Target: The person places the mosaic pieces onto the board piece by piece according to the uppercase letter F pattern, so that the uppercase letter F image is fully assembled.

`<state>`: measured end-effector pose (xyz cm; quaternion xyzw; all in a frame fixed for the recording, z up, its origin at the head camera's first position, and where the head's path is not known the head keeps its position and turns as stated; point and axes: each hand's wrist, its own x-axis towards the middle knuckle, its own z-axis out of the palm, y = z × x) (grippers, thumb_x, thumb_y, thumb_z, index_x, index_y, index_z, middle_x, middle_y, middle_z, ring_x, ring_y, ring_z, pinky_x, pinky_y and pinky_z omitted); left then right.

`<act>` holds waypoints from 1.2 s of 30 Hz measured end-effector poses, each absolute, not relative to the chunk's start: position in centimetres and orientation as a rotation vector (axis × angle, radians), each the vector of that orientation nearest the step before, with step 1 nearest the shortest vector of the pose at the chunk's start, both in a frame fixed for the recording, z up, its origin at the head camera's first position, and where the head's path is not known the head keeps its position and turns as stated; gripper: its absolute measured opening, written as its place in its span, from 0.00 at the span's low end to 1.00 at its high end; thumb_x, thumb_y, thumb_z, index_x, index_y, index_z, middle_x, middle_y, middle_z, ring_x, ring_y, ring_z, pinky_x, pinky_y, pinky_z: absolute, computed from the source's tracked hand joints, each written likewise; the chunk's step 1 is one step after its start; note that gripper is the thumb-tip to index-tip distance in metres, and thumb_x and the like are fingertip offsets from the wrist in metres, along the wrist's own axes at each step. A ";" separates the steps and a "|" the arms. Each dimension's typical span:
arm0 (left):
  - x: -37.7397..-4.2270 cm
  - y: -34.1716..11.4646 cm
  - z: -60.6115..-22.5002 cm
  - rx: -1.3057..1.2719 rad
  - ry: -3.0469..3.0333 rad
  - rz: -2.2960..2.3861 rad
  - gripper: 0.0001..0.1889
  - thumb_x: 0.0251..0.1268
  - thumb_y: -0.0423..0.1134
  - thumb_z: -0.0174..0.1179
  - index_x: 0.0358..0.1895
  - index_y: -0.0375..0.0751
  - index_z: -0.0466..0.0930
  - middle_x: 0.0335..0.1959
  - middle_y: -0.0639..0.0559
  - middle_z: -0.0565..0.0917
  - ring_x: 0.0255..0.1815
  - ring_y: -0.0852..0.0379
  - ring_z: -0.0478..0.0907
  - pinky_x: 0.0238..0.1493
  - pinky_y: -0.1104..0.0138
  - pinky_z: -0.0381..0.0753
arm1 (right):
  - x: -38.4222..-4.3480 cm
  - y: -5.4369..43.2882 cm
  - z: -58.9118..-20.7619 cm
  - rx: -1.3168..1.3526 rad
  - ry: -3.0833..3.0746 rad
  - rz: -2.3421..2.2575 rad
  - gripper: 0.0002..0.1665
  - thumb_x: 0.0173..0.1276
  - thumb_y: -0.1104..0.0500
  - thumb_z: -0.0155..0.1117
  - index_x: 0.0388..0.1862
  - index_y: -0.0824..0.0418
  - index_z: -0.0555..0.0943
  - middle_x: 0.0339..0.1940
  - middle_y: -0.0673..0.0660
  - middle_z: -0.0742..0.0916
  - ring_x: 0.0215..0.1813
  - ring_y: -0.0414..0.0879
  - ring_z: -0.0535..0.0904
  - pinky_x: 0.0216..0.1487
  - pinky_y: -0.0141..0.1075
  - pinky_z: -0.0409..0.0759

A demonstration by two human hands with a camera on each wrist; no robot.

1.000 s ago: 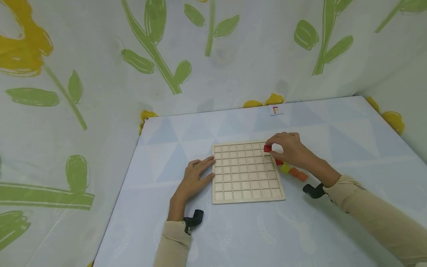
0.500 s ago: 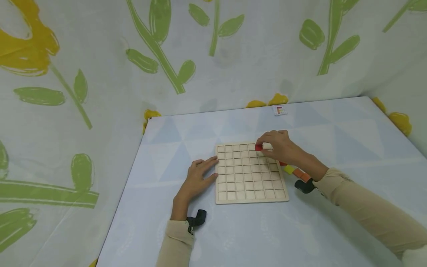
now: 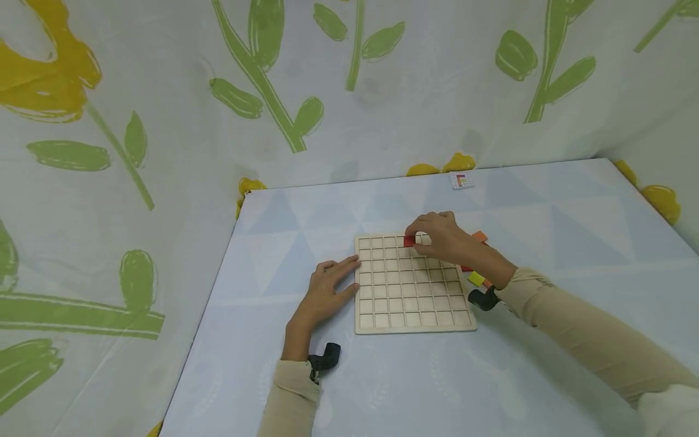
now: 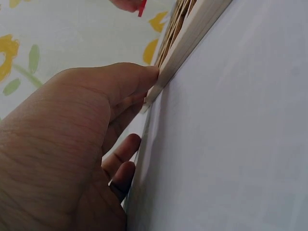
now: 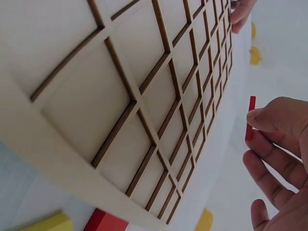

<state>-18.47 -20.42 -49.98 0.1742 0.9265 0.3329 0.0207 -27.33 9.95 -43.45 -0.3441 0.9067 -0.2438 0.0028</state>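
Observation:
A pale wooden grid board (image 3: 406,288) of square cells lies on the table. My right hand (image 3: 441,238) pinches a red square tile (image 3: 409,241) between thumb and fingertips, above the far row of the board near its middle. In the right wrist view the thin red tile (image 5: 250,118) stands on edge in the pinch, apart from the board. My left hand (image 3: 327,292) rests at the board's left edge, fingers spread and loosely bent. In the left wrist view the fingertips of the left hand (image 4: 72,115) touch the wooden rim.
Right of the board lie a yellow tile (image 3: 476,278), a red tile (image 3: 466,268) and an orange tile (image 3: 479,237), partly covered by the right arm. A small card with a coloured grid pattern (image 3: 461,180) lies at the table's far edge. A flower-patterned cloth hangs behind.
My right hand has moved left along the board's far row with the red tile pinched in it. An orange tile beyond the forearm has come into sight. The left hand stays on the board's edge.

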 end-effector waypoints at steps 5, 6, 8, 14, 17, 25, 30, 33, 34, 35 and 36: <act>-18.5 -20.5 -50.1 0.545 2.873 1.040 0.27 0.73 0.50 0.58 0.73 0.54 0.70 0.75 0.64 0.65 0.69 0.48 0.59 0.68 0.46 0.55 | -27.4 8.9 -43.7 -1.062 2.809 -0.761 0.13 0.64 0.66 0.70 0.48 0.59 0.86 0.49 0.54 0.87 0.56 0.56 0.76 0.62 0.64 0.57; -18.5 -20.5 -50.2 0.547 2.872 1.043 0.27 0.73 0.50 0.58 0.73 0.54 0.70 0.75 0.64 0.65 0.69 0.48 0.59 0.68 0.46 0.55 | -27.4 8.7 -43.7 -1.056 2.807 -0.753 0.13 0.64 0.65 0.71 0.48 0.59 0.86 0.49 0.54 0.87 0.56 0.55 0.77 0.63 0.64 0.57; -18.6 -20.5 -50.2 0.547 2.872 1.036 0.27 0.73 0.50 0.58 0.73 0.54 0.70 0.75 0.64 0.65 0.69 0.48 0.59 0.69 0.46 0.55 | -27.4 8.2 -43.9 -1.048 2.801 -0.735 0.14 0.64 0.65 0.71 0.48 0.59 0.86 0.49 0.54 0.87 0.57 0.55 0.77 0.63 0.64 0.57; -18.7 -20.6 -50.3 0.553 2.882 1.018 0.27 0.73 0.50 0.58 0.73 0.55 0.70 0.75 0.64 0.65 0.69 0.48 0.60 0.68 0.46 0.56 | -27.4 7.0 -44.3 -1.060 2.803 -0.661 0.14 0.64 0.61 0.73 0.49 0.58 0.87 0.49 0.54 0.87 0.57 0.54 0.77 0.64 0.64 0.58; -18.7 -20.6 -50.3 0.561 2.885 1.027 0.27 0.73 0.50 0.58 0.73 0.54 0.70 0.75 0.64 0.65 0.69 0.47 0.60 0.67 0.45 0.56 | -27.5 6.6 -44.5 -1.071 2.818 -0.634 0.14 0.64 0.60 0.74 0.48 0.57 0.87 0.48 0.53 0.88 0.56 0.54 0.78 0.63 0.65 0.59; -18.6 -20.6 -50.1 0.579 2.889 1.036 0.27 0.73 0.49 0.58 0.72 0.53 0.72 0.75 0.63 0.66 0.68 0.46 0.61 0.67 0.45 0.57 | -27.8 5.9 -45.2 -1.054 2.800 -0.628 0.14 0.65 0.61 0.71 0.50 0.57 0.87 0.50 0.53 0.88 0.58 0.54 0.78 0.64 0.64 0.58; -18.6 -20.6 -50.1 0.581 2.895 1.028 0.26 0.73 0.49 0.58 0.72 0.53 0.72 0.75 0.62 0.66 0.68 0.47 0.61 0.67 0.45 0.57 | -27.8 5.4 -45.2 -1.021 2.783 -0.612 0.15 0.65 0.62 0.70 0.51 0.58 0.87 0.53 0.56 0.87 0.59 0.56 0.78 0.64 0.65 0.57; -18.6 -20.6 -50.0 0.585 2.899 1.023 0.26 0.73 0.49 0.58 0.72 0.52 0.72 0.75 0.62 0.66 0.68 0.46 0.61 0.68 0.45 0.57 | -27.9 5.1 -45.2 -1.009 2.793 -0.561 0.15 0.65 0.63 0.68 0.51 0.58 0.87 0.53 0.56 0.87 0.58 0.56 0.78 0.63 0.65 0.59; -18.7 -20.6 -50.0 0.589 2.901 1.020 0.27 0.73 0.48 0.59 0.72 0.52 0.72 0.75 0.61 0.67 0.68 0.46 0.61 0.68 0.45 0.57 | -27.9 5.0 -45.2 -1.001 2.797 -0.545 0.15 0.65 0.63 0.68 0.51 0.58 0.87 0.53 0.56 0.87 0.58 0.56 0.79 0.63 0.65 0.59; -18.7 -20.5 -49.9 0.590 2.900 1.021 0.27 0.73 0.48 0.59 0.72 0.52 0.72 0.75 0.61 0.67 0.68 0.46 0.61 0.68 0.45 0.57 | -27.9 5.0 -45.2 -0.993 2.801 -0.529 0.15 0.65 0.63 0.68 0.51 0.58 0.87 0.53 0.56 0.87 0.58 0.56 0.79 0.63 0.65 0.60; -18.7 -20.5 -49.9 0.588 2.901 1.017 0.27 0.73 0.48 0.59 0.72 0.52 0.72 0.75 0.61 0.67 0.68 0.46 0.61 0.68 0.45 0.57 | -28.0 4.9 -45.3 -0.990 2.804 -0.514 0.15 0.65 0.63 0.67 0.52 0.58 0.87 0.53 0.56 0.87 0.58 0.56 0.79 0.62 0.65 0.60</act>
